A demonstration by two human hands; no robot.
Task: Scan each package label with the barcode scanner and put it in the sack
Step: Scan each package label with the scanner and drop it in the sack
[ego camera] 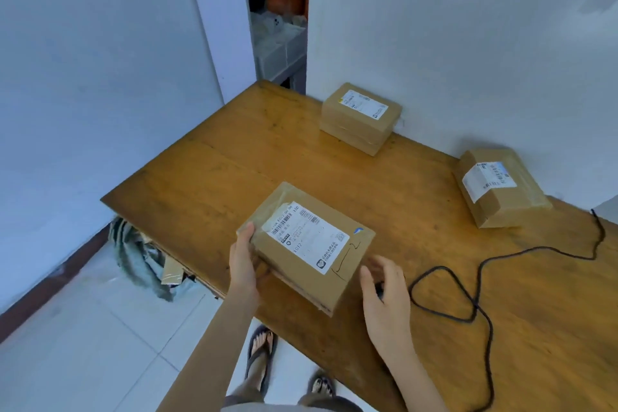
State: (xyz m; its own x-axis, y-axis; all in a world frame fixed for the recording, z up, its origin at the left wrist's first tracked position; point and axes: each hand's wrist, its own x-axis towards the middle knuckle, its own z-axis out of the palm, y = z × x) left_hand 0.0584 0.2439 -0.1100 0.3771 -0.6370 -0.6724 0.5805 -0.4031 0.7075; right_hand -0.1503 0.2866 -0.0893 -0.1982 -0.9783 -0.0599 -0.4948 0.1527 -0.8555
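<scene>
Left hand clamped on left edge of the near package, thumb on top, fingers hidden underneath; box tilted, near corner past the table edge, label face up. Right hand spread, cupped over a small dark object just beside the box, probably the barcode scanner; mostly hidden, so cannot tell whether gripped or only touched. Risks: one-sided hold on an overhanging box, likely to slip or pivot off the edge if the left grip loosens; cable looped right beside the right wrist, likely to snag or drag when the scanner lifts; glossy tape over the label corner, possible misread. Sack on the floor under the table's left end, mouth half under the tabletop, cardboard showing inside; awkward drop, could miss. Count: three packages on the table — one in hand, one at right against the wall, one far by the wall; one scanner, one cable, one sack.
</scene>
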